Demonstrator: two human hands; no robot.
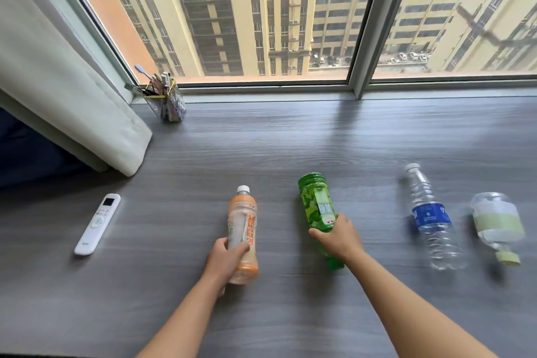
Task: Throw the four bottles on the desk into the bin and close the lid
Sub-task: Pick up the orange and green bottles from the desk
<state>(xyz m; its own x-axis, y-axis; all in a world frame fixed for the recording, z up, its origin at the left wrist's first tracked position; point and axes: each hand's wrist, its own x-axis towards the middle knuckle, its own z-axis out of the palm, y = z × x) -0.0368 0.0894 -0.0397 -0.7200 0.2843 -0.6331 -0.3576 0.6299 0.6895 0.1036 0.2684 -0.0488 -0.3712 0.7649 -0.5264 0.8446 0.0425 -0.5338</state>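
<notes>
Several bottles lie on the grey wooden desk [290,139]. My left hand [225,261] is wrapped around the lower part of an orange-labelled bottle [242,221] with a white cap pointing away from me. My right hand [338,238] grips a green bottle [316,200] near its narrow end. To the right lies a clear water bottle [430,212] with a blue label. At the far right rests a clear bottle [497,221] with a pale green label and cap. No bin is in view.
A white remote control [97,224] lies at the left of the desk. A clear pen holder [167,102] stands at the back by the window frame. A pale curtain [58,81] hangs over the desk's left end. The window [261,14] runs along the back.
</notes>
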